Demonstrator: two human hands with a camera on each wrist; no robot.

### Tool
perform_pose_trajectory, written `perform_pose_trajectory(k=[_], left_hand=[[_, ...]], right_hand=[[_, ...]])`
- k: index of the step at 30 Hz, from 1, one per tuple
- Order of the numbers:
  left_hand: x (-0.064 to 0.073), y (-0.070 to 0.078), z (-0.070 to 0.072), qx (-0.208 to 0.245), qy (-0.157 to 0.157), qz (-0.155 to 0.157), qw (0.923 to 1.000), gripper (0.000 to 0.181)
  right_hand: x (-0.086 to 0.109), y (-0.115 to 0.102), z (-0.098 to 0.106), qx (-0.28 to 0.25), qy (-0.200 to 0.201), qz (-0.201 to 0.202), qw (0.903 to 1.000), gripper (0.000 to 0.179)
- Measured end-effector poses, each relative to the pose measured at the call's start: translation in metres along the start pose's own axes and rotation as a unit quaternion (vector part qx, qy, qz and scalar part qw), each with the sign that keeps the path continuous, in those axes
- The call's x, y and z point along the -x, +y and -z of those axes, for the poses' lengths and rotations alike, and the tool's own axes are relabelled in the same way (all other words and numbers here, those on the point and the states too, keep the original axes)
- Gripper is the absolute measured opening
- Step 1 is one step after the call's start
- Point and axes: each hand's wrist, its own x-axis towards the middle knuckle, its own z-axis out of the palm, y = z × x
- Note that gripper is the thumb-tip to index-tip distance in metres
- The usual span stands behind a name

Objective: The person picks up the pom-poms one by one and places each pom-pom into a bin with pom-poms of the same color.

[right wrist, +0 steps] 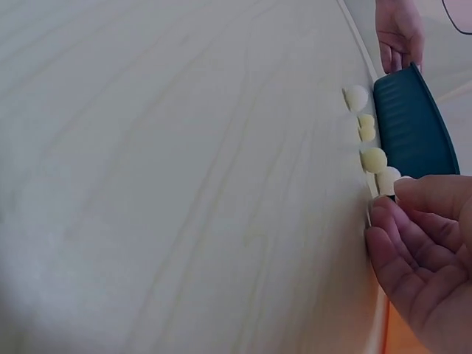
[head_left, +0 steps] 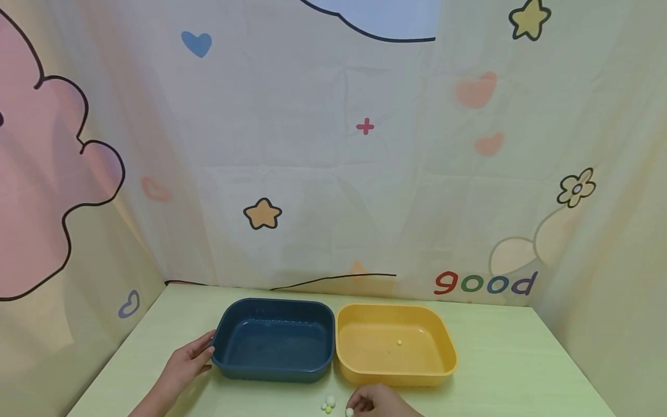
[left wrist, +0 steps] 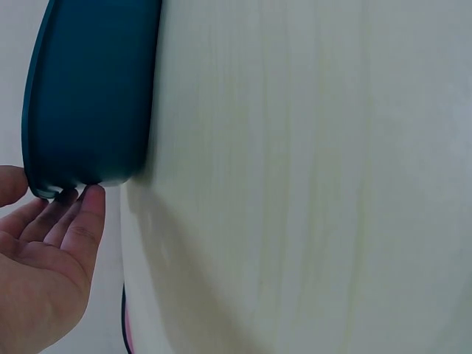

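Note:
At the left end of a dark blue plastic bin [head_left: 273, 370], my left hand [head_left: 186, 360] holds the rim. The left wrist view shows its thumb [left wrist: 10, 184] at the lip and its fingers [left wrist: 87, 225] against the outer wall. In front of a yellow bin [head_left: 396, 379], my right hand [head_left: 379, 401] pinches a small white ball [head_left: 350, 412] between thumb and fingertips, low over the table. Just left of it lies a little cluster of white and pale yellow balls [head_left: 329, 403], strung out in a row in the right wrist view.
A tiny yellow ball [head_left: 399, 342] lies inside the yellow bin. The two bins stand side by side on a pale green table [head_left: 500, 359]. Behind them hangs a printed cloth [head_left: 312, 145], with more cloth along both sides.

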Motion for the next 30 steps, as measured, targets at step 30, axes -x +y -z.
perform_pose_trajectory(k=[30], left_hand=[[0.0,0.0,0.001,-0.006,0.002,-0.001,1.0,0.049]], right_hand=[[0.017,-0.088,0.026,-0.047,0.029,-0.009,0.9984,0.015]])
